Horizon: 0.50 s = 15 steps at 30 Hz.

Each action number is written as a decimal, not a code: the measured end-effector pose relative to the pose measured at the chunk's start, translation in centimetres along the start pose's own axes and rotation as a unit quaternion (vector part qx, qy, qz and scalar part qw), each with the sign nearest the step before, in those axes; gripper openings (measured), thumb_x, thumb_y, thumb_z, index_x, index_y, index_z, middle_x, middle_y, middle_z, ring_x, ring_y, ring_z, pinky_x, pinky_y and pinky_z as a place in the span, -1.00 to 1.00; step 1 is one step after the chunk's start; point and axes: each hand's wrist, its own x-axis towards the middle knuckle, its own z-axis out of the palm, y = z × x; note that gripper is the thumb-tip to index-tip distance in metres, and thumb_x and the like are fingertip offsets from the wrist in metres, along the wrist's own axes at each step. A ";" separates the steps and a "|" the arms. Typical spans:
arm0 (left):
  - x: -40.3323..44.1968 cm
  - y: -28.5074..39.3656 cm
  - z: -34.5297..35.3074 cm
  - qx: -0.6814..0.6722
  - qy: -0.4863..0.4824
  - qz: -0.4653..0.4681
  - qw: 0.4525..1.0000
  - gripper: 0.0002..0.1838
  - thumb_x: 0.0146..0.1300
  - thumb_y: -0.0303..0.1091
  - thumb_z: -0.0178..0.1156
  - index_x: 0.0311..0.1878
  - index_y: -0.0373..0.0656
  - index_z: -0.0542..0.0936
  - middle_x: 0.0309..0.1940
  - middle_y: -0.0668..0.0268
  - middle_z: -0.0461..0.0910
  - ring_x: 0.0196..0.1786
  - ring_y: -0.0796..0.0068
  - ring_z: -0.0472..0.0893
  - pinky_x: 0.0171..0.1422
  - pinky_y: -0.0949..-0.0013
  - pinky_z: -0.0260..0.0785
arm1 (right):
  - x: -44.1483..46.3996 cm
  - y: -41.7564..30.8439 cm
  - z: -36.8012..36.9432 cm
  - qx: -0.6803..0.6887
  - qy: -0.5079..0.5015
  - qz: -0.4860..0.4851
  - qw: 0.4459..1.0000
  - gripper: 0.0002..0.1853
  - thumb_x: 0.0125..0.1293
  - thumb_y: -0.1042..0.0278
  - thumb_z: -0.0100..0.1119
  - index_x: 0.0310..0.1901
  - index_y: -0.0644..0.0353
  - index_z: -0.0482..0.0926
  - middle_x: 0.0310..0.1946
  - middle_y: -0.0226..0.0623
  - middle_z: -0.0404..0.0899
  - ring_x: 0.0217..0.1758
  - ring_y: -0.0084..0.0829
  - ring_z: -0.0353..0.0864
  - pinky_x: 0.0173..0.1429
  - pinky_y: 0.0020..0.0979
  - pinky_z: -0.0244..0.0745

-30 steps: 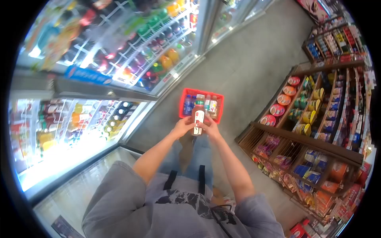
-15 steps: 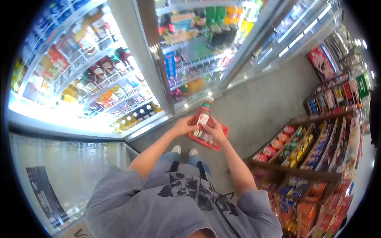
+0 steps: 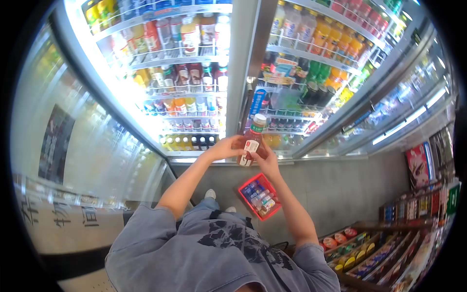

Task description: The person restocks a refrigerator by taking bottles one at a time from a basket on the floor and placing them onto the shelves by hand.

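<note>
Between my two hands is a bottle (image 3: 252, 138) of reddish-brown drink with a white cap, a green neck band and a white label. My left hand (image 3: 227, 148) grips its left side, and my right hand (image 3: 265, 158) closes on the lower right side with the thumb across the label. The bottle tilts slightly, cap away from me. Below my right forearm a red basket (image 3: 244, 198) rests on the floor, with several bottles and packages inside.
An open fridge (image 3: 155, 62) with bottle-filled shelves stands ahead on the left, its glass door (image 3: 92, 131) swung out to my left. Another fridge section (image 3: 311, 51) is on the right. Snack shelves (image 3: 374, 253) are at lower right, over a grey floor (image 3: 331, 185).
My view has turned toward the fridges, and more of their shelves show. The basket now appears below my hands instead of behind the bottle. Both hands still hold the bottle.
</note>
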 end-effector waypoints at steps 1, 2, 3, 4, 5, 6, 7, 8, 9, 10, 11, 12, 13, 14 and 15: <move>-0.2 0.3 -1.0 0.023 0.026 -0.003 0.999 -0.21 0.20 -0.10 0.45 0.37 -0.32 0.37 0.15 -0.02 0.60 0.23 0.20 0.59 0.34 0.20 0.42 | 0.6 -0.7 0.7 0.000 -0.013 -0.004 1.000 -0.18 0.34 0.51 0.27 0.55 0.24 0.05 0.23 -0.08 0.57 0.24 -0.41 0.58 0.32 -0.36 0.44; -0.5 0.6 -2.1 0.026 0.034 -0.005 0.999 -0.22 0.20 -0.11 0.45 0.37 -0.32 0.38 0.15 -0.02 0.61 0.23 0.21 0.60 0.34 0.21 0.42 | 1.3 -1.4 1.4 -0.022 -0.016 -0.029 0.999 -0.18 0.34 0.50 0.27 0.55 0.26 0.05 0.23 -0.07 0.57 0.25 -0.41 0.57 0.32 -0.37 0.44; -1.1 2.3 -3.2 0.028 0.041 -0.008 0.999 -0.23 0.20 -0.11 0.45 0.37 -0.32 0.39 0.15 -0.01 0.61 0.23 0.22 0.60 0.34 0.22 0.42 | 2.0 -2.2 2.2 -0.043 -0.016 -0.053 0.998 -0.18 0.34 0.49 0.28 0.54 0.27 0.05 0.23 -0.06 0.57 0.27 -0.40 0.55 0.33 -0.38 0.43; -1.3 2.6 -4.5 0.046 0.038 0.000 0.998 -0.25 0.19 -0.14 0.45 0.36 -0.32 0.41 0.14 0.01 0.62 0.21 0.25 0.61 0.33 0.24 0.42 | 2.9 -2.3 2.9 -0.043 -0.030 -0.063 0.997 -0.18 0.35 0.49 0.27 0.54 0.29 0.03 0.28 -0.04 0.51 0.33 -0.37 0.51 0.36 -0.39 0.41; -1.4 2.9 -5.7 0.067 0.046 0.015 0.997 -0.27 0.19 -0.19 0.45 0.35 -0.32 0.42 0.14 0.03 0.63 0.20 0.28 0.62 0.31 0.27 0.43 | 3.9 -2.4 3.7 -0.045 -0.037 -0.064 0.996 -0.18 0.35 0.49 0.27 0.54 0.29 0.03 0.28 -0.04 0.51 0.33 -0.37 0.51 0.36 -0.39 0.41; -1.6 3.8 -6.6 0.040 0.055 0.017 0.998 -0.27 0.19 -0.20 0.44 0.35 -0.32 0.42 0.13 0.04 0.63 0.21 0.28 0.61 0.30 0.27 0.43 | 4.7 -2.9 4.7 0.011 -0.044 -0.089 0.995 -0.19 0.36 0.50 0.25 0.54 0.29 0.02 0.31 -0.03 0.48 0.35 -0.35 0.49 0.38 -0.39 0.39; -1.8 4.5 -7.4 0.013 0.062 0.020 0.998 -0.28 0.19 -0.21 0.44 0.35 -0.32 0.42 0.12 0.05 0.64 0.21 0.28 0.61 0.30 0.28 0.43 | 5.2 -4.3 5.6 0.066 -0.051 -0.113 0.990 -0.19 0.36 0.51 0.24 0.55 0.29 0.02 0.34 -0.01 0.44 0.37 -0.34 0.47 0.39 -0.39 0.38; -1.3 3.6 -8.2 0.006 0.073 0.044 0.996 -0.28 0.18 -0.21 0.44 0.35 -0.32 0.42 0.11 0.07 0.64 0.22 0.28 0.60 0.29 0.26 0.43 | 5.5 -6.0 5.9 0.030 -0.051 -0.105 0.993 -0.18 0.35 0.55 0.23 0.55 0.27 0.00 0.39 0.01 0.38 0.40 -0.32 0.44 0.42 -0.37 0.36; -1.6 4.2 -8.8 0.009 0.074 0.048 0.996 -0.28 0.18 -0.21 0.44 0.35 -0.32 0.42 0.11 0.07 0.64 0.22 0.28 0.60 0.29 0.26 0.43 | 6.1 -6.9 6.4 0.029 -0.052 -0.111 0.992 -0.18 0.35 0.55 0.23 0.55 0.27 0.00 0.39 0.01 0.38 0.40 -0.32 0.44 0.42 -0.37 0.36; -2.1 4.9 -9.6 0.007 0.087 0.039 0.995 -0.28 0.20 -0.24 0.43 0.37 -0.31 0.40 0.15 0.10 0.61 0.24 0.32 0.57 0.31 0.26 0.42 | 6.7 -7.6 6.9 0.010 -0.061 -0.129 0.990 -0.18 0.34 0.55 0.23 0.55 0.27 0.00 0.38 0.01 0.40 0.40 -0.33 0.44 0.42 -0.36 0.37; -2.6 5.3 -10.2 0.002 0.099 0.029 0.995 -0.28 0.22 -0.27 0.42 0.40 -0.29 0.37 0.18 0.13 0.57 0.26 0.36 0.53 0.33 0.25 0.41 | 7.2 -8.0 7.4 -0.009 -0.070 -0.146 0.987 -0.17 0.33 0.56 0.23 0.55 0.26 0.01 0.36 0.00 0.41 0.40 -0.33 0.44 0.42 -0.35 0.38; -3.1 5.1 -10.7 0.015 0.119 0.043 0.992 -0.30 0.23 -0.25 0.42 0.38 -0.29 0.39 0.19 0.16 0.56 0.26 0.37 0.52 0.34 0.26 0.38 | 7.9 -8.1 8.0 -0.048 -0.062 -0.163 0.983 -0.18 0.33 0.49 0.26 0.55 0.17 0.06 0.30 0.01 0.49 0.35 -0.30 0.50 0.35 -0.33 0.47; -3.5 4.8 -11.2 0.014 0.121 0.043 0.992 -0.30 0.23 -0.25 0.42 0.38 -0.29 0.39 0.19 0.16 0.56 0.26 0.37 0.52 0.34 0.26 0.38 | 8.5 -8.2 8.5 -0.049 -0.064 -0.163 0.983 -0.18 0.33 0.49 0.26 0.55 0.17 0.06 0.30 0.01 0.49 0.35 -0.30 0.50 0.35 -0.33 0.47; -3.9 4.5 -11.7 0.048 0.149 0.043 0.987 -0.31 0.23 -0.24 0.41 0.37 -0.29 0.40 0.18 0.16 0.55 0.26 0.36 0.52 0.35 0.25 0.37 | 9.1 -8.3 9.1 -0.084 -0.071 -0.165 0.980 -0.18 0.32 0.45 0.28 0.55 0.12 0.08 0.25 0.01 0.54 0.31 -0.26 0.55 0.30 -0.33 0.50; -4.4 4.1 -12.2 0.084 0.178 0.042 0.979 -0.32 0.24 -0.22 0.40 0.36 -0.28 0.41 0.18 0.17 0.55 0.26 0.36 0.52 0.36 0.25 0.35 | 9.6 -8.6 9.9 -0.117 -0.078 -0.166 0.976 -0.18 0.31 0.40 0.30 0.55 0.06 0.11 0.20 0.02 0.58 0.27 -0.22 0.60 0.26 -0.32 0.54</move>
